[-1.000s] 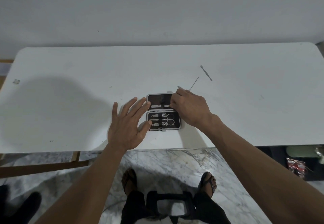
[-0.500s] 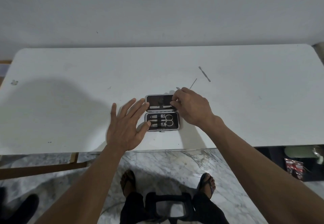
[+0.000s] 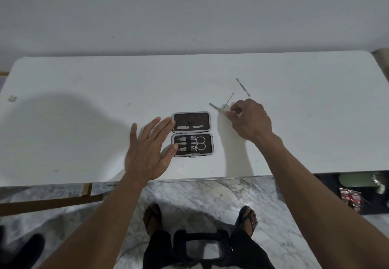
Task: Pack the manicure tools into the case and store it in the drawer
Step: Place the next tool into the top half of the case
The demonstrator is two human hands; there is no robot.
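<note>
Right, the right hand (image 3: 250, 119) is pinching a thin metal tool (image 3: 217, 108) at its near end, just right of the open case (image 3: 192, 134) on the white surface (image 3: 84, 121), while the left hand (image 3: 148, 148) is lying spread with fingertips touching the case's left edge. The tool is looking light, stiff and slick, so probably best gripped mid-shaft, not at the tip; two more slim tools, a needle-like pick (image 3: 229, 98) and a pusher (image 3: 243, 87), are lying beyond. The surface is looking flat and hard, against a plain wall (image 3: 189, 16), marble floor (image 3: 210, 195) below; no drawer is showing.
</note>
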